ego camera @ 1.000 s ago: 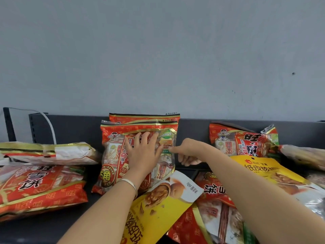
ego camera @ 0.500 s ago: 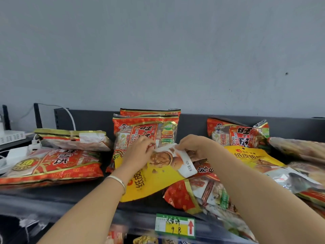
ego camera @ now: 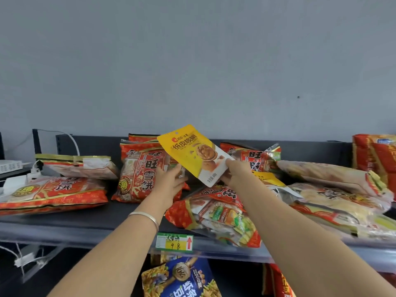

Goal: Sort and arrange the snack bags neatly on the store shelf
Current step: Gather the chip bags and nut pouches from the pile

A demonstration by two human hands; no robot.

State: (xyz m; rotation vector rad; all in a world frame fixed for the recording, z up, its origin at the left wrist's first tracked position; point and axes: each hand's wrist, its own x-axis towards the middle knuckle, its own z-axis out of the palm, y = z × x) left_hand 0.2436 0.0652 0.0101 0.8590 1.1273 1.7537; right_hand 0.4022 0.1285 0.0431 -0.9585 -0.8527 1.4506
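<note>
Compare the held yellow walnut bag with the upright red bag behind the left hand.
The yellow walnut bag is smaller and flatter than the upright red bag. The right hand holds the yellow walnut bag tilted aloft; the upright red bag stands on the shelf. Both carry Chinese print.

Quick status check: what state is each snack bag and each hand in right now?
Yellow walnut bag, held in the air above the shelf, tilted.
Right hand, pinches its lower corner.
Left hand, fingers relaxed beside the bag; contact unclear.
Standing red bag, upright against the shelf back.
Left red bag, lying flat.
Front red bag, lying flat, overhanging the shelf edge.
</note>
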